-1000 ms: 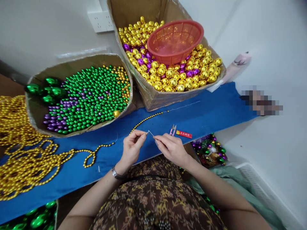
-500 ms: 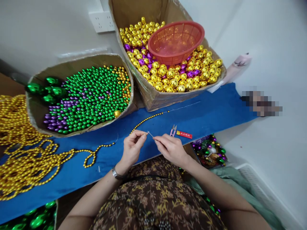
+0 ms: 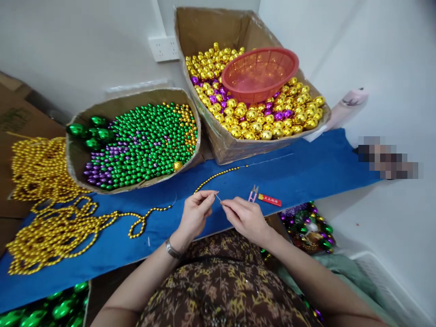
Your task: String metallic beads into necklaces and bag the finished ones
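In the head view my left hand (image 3: pixel 195 214) pinches one end of a thin pale strand (image 3: pixel 218 197) between thumb and forefinger. My right hand (image 3: pixel 245 220) is closed on its other end, a short gap away; whether it is thread or needle I cannot tell. Just beyond my left hand, a curved string of small gold beads (image 3: pixel 218 174) lies on the blue cloth, a bare thread trailing from its far end. Pink-handled snips (image 3: pixel 253 194) and a red lighter-like object (image 3: pixel 270 200) lie beyond my right hand.
Long gold bead strands (image 3: pixel 57 240) are heaped at the left. A box of green, purple and gold beads (image 3: pixel 136 184) stands behind the cloth (image 3: pixel 306 168), beside a taller box of large gold balls (image 3: pixel 238 147) holding a red basket (image 3: pixel 259 93). A white crate (image 3: pixel 381 277) is at lower right.
The whole view has shifted, so the scene appears further right and slightly lower. Both hands keep their pinch, and their fingertips are slightly closer together.
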`<state>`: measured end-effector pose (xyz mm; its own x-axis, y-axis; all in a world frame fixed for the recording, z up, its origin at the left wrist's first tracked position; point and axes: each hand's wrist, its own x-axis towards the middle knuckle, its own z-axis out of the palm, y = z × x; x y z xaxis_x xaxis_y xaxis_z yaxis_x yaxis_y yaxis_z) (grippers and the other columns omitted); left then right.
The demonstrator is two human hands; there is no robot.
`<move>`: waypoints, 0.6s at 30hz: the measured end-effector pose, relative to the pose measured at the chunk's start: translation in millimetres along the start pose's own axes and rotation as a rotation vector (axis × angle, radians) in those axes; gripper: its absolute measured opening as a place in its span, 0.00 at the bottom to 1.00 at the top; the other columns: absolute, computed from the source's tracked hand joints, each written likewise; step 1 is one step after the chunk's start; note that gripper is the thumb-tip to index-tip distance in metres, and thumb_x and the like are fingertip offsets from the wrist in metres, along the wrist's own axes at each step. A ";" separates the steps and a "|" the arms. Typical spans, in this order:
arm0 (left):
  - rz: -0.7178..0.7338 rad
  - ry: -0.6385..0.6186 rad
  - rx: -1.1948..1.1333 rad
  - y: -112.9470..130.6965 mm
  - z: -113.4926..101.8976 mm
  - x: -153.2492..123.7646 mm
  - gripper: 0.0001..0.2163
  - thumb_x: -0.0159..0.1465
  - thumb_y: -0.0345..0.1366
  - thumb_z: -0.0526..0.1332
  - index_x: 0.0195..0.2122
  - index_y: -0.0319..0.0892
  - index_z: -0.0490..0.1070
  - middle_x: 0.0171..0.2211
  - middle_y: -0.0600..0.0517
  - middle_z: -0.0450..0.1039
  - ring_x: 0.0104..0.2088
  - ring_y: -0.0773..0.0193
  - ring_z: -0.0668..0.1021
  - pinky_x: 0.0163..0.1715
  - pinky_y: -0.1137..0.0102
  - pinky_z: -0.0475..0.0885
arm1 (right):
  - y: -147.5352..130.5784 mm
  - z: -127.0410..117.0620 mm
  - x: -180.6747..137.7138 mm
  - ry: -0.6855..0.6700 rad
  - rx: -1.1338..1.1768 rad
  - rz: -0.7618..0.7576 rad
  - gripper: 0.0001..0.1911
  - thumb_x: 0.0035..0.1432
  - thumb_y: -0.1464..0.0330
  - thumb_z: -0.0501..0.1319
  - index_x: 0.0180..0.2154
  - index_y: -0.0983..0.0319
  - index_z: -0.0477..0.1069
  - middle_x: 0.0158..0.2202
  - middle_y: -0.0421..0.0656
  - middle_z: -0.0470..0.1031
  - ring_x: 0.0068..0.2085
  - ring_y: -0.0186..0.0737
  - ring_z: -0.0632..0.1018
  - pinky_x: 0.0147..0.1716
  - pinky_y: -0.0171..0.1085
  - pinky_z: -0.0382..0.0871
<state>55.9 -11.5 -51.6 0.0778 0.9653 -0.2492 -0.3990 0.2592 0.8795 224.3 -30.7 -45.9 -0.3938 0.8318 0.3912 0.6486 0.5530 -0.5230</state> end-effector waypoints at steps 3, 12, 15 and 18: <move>-0.044 -0.015 -0.053 4.7 0.2 -0.7 0.14 0.50 0.41 0.73 0.32 0.37 0.78 0.19 0.57 0.64 0.16 0.80 0.55 0.15 0.78 0.48 | -2.1 3.0 3.0 -0.019 -0.023 -0.012 0.15 0.68 0.68 0.50 0.44 0.62 0.74 0.33 0.45 0.77 0.33 0.36 0.78 0.35 0.34 0.71; -0.049 -0.020 -0.090 17.5 -13.8 1.1 0.12 0.52 0.39 0.71 0.29 0.38 0.72 0.16 0.61 0.55 0.16 0.78 0.54 0.15 0.80 0.50 | -1.1 5.0 12.4 -0.163 0.077 -0.017 0.15 0.69 0.64 0.50 0.49 0.61 0.72 0.42 0.45 0.79 0.41 0.35 0.79 0.42 0.32 0.71; -0.016 0.002 -0.088 17.7 -22.0 4.0 0.11 0.53 0.37 0.71 0.29 0.38 0.72 0.17 0.61 0.55 0.16 0.78 0.54 0.15 0.80 0.51 | 23.0 -6.0 0.1 -0.248 -0.219 0.192 0.18 0.69 0.61 0.48 0.51 0.58 0.71 0.44 0.46 0.78 0.41 0.38 0.79 0.40 0.34 0.70; -0.027 0.009 -0.084 14.1 -25.6 7.3 0.10 0.53 0.36 0.71 0.29 0.38 0.72 0.19 0.60 0.56 0.17 0.78 0.55 0.15 0.80 0.51 | 47.7 -11.3 -18.7 -0.416 -0.555 0.445 0.21 0.68 0.56 0.48 0.56 0.55 0.67 0.44 0.48 0.77 0.39 0.43 0.80 0.34 0.35 0.69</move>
<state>27.5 -1.7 -51.4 0.0815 0.9575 -0.2768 -0.4718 0.2817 0.8355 270.0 -20.4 -69.6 -0.1624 0.9776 -0.1342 0.9856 0.1541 -0.0703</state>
